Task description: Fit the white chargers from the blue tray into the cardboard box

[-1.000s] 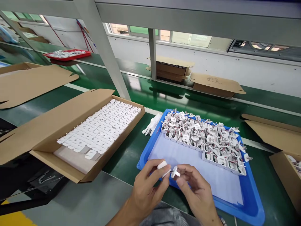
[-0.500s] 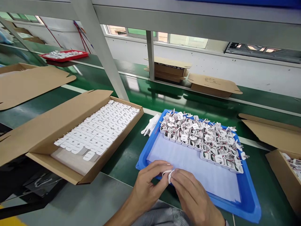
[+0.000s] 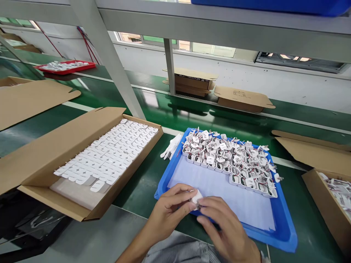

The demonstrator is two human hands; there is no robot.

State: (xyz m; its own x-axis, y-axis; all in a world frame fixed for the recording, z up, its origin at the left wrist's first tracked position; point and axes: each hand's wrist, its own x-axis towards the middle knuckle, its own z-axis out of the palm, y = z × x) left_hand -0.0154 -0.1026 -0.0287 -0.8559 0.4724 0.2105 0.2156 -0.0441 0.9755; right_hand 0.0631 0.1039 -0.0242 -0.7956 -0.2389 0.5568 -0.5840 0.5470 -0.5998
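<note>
- White plug housing: between the two hands, above the near edge of the blue tray.
- Left hand: pinching the housing between thumb and fingers.
- Right hand: fingertips against the housing's side, thumb apart.
- Open-topped white housings: packed in the tray's far part.
- Cardboard box: left of the tray on the green desk.

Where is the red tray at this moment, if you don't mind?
The red tray sits at the head view's upper left, on the green surface, left of the slanted grey post.
</note>
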